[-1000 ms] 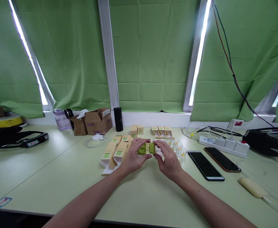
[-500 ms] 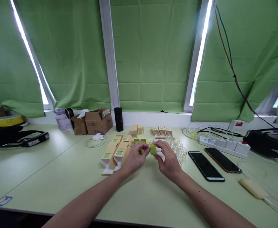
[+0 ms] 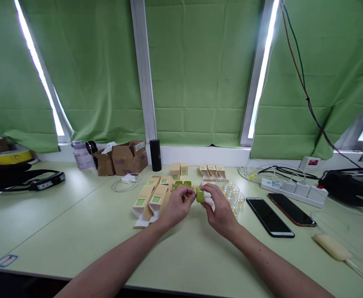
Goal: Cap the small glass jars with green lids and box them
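My right hand point(image 3: 220, 210) grips a small green cap-like piece point(image 3: 200, 195) between thumb and fingers above the table. Close on its left, my left hand point(image 3: 180, 203) is closed in a pinch at the green piece's edge; whatever lies between those fingertips is too small to make out. More green pieces point(image 3: 186, 183) sit just behind the left hand. Several clear cups with yellow centres point(image 3: 240, 199) stand beyond the right hand, partly hidden by it. Long cardboard boxes with green labels point(image 3: 156, 199) lie beside my left hand, their near flaps open.
Small boxes point(image 3: 184, 169) and open cartons point(image 3: 212, 173) stand at the back. Two phones point(image 3: 270, 217), a power strip point(image 3: 293, 192) and cables are on the right. A black cylinder point(image 3: 155, 155), brown boxes point(image 3: 128, 159), a purple bottle point(image 3: 82, 155) and a white charger point(image 3: 128, 179) are leftward.
The view has shifted very slightly. Both hands keep almost the same position, and the green piece in the right hand appears slightly turned.
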`<move>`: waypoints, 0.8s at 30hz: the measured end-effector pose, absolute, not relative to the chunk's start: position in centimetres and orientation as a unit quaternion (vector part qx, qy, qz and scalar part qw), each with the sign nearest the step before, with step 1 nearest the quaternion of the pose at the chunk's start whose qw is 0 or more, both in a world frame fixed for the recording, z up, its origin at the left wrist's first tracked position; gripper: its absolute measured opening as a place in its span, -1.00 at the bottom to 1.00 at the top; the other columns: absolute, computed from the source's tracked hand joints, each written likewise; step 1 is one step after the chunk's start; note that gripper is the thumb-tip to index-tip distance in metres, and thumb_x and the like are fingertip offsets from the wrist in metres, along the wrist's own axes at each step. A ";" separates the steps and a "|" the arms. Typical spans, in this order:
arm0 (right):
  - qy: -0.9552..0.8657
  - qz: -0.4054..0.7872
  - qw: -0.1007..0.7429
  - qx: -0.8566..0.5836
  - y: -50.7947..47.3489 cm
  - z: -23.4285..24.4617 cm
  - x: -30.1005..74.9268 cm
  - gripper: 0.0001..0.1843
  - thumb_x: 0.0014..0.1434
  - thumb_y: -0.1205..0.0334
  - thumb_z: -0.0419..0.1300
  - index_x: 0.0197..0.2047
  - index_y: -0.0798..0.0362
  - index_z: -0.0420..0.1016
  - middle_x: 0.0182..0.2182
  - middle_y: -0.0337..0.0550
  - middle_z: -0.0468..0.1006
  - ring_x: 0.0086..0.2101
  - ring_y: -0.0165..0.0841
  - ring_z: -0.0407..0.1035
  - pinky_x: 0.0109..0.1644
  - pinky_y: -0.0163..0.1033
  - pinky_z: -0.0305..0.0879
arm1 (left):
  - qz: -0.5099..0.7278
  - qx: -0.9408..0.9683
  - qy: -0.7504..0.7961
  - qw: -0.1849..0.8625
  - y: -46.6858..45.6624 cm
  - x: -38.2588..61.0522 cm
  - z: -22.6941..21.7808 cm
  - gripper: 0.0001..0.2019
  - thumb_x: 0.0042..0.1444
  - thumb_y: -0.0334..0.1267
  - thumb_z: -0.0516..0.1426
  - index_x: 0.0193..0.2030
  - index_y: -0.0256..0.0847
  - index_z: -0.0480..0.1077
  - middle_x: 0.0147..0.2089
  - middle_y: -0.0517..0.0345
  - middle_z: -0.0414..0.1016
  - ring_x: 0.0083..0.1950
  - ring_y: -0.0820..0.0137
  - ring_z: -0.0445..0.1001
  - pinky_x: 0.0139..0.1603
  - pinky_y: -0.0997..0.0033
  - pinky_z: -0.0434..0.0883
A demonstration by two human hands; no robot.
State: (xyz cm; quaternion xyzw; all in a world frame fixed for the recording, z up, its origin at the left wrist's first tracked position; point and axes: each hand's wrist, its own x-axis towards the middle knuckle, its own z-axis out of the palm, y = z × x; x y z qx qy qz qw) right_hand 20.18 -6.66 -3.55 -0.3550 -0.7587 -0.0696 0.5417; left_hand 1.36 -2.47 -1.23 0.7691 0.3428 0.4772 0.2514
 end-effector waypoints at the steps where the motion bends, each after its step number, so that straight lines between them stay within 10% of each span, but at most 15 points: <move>1: -0.758 -0.069 0.542 -0.355 -6.6 -3.5 20.2 -0.50 0.29 0.47 0.10 0.26 -0.05 0.33 0.12 0.09 0.52 0.17 -0.07 0.44 0.22 0.13 0.51 | 0.480 0.768 0.341 0.252 -2.5 1.4 -1.2 -0.83 0.26 -0.15 0.20 -0.27 -0.19 0.51 -0.28 0.08 0.51 -0.22 0.31 0.50 -0.27 0.36 0.41; 24: -0.757 -0.066 0.537 -0.367 -6.5 -3.6 20.4 -0.51 0.30 0.45 0.11 0.26 -0.05 0.31 0.13 0.10 0.52 0.17 -0.06 0.45 0.21 0.12 0.51 | 0.489 0.756 0.345 0.266 -2.4 1.1 -1.1 -0.82 0.25 -0.15 0.22 -0.29 -0.20 0.49 -0.31 0.10 0.52 -0.25 0.32 0.50 -0.27 0.36 0.41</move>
